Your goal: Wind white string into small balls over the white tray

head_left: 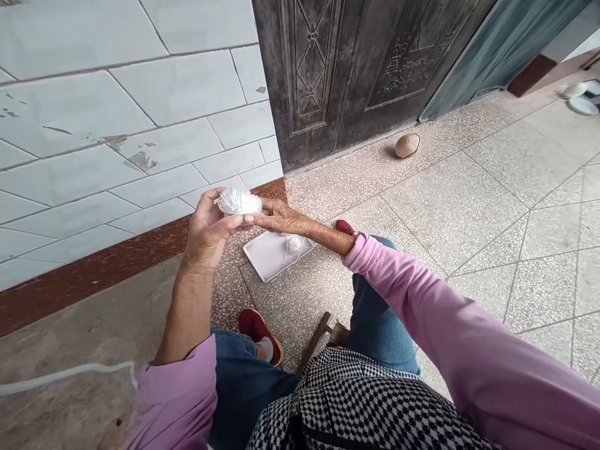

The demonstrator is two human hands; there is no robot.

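My left hand point(209, 234) holds a fluffy white yarn pom-pom point(239, 202) between its thumb and fingers, up in front of me. The extended fingers of my right hand point(276, 217) press against the pom-pom's right side. Below them, a white tray point(265, 256) lies on the speckled floor. A small ball of white thread point(294, 245) sits on the tray, and a thin strand appears to rise from it toward my hands.
A black-and-white checked cloth point(365, 400) covers my lap, above jeans and red shoes point(257, 331). A tiled wall point(117, 150) with brown skirting stands left, beside a dark embossed door point(351, 69). A small tan rounded object point(407, 145) lies near the door. A white cord point(65, 376) runs along the floor.
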